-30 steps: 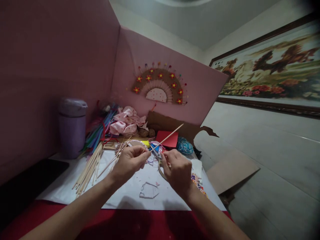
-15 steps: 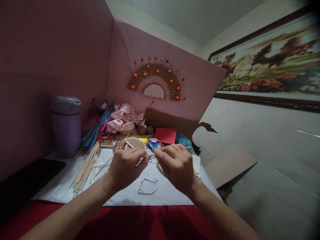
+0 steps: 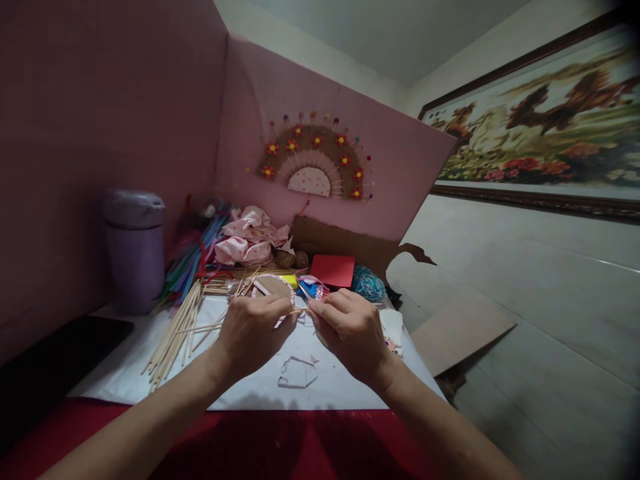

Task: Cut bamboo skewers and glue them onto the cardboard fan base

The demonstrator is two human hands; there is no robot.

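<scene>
Both hands are raised over the white sheet, fingertips almost meeting. My left hand pinches a thin wooden stick, and its other part passes into the fingers of my right hand, which is closed on it too. Much of the stick is hidden by the fingers. Just beyond the hands lies a round cardboard piece with a pale, pinkish rim. To the left, many similar sticks are spread in a loose bundle. Thin grey paper scraps lie below the hands.
At the back are a red square, a blue yarn ball, crumpled pink cloth and torn brown cardboard. A purple lidded bin stands left. A half-round flowered craft is on the pink board.
Both hands keep their grip, with the fingertips slightly closer together. The stick's end beyond the right hand now sits lower and shows less. The view has shifted slightly.
</scene>
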